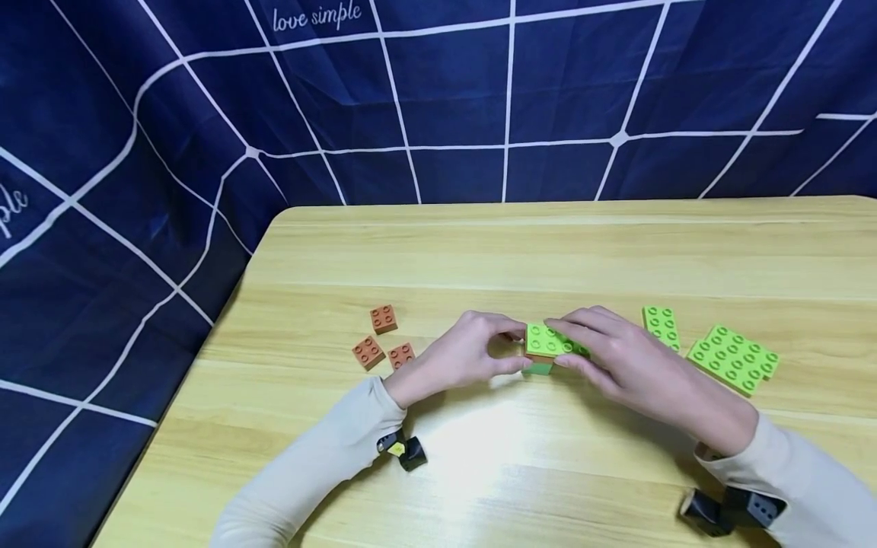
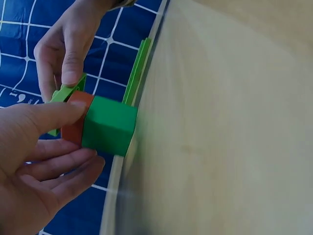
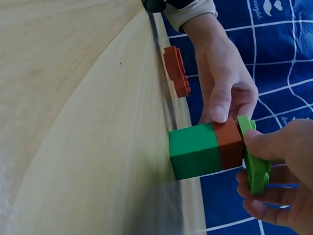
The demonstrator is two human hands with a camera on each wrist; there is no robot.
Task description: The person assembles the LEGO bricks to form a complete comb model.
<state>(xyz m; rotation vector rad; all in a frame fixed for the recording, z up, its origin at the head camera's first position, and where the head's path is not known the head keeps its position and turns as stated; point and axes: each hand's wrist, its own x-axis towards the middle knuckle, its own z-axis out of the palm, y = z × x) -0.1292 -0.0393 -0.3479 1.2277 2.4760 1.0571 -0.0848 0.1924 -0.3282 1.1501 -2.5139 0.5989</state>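
Pinching the lime plate [image 1: 548, 340] in my R hand [image 1: 617, 358], L hand [image 1: 469, 352] beside it, ctr-right of head view; 3 loose bricks [image 1: 368, 352] ctr-left. L wrist view: L thumb + fingers grip brown brick [image 2: 76, 125] atop green block [image 2: 110, 126], left of ctr. R wrist view: plate tilts beside brick, lower right.

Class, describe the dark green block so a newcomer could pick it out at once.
On the pale wooden table, find the small stack between the left hand and the right hand. The dark green block is its lowest piece, directly under the red-brown brick. Its deeper green sets it apart from the lime-green plate above, and it is taller than that brick.
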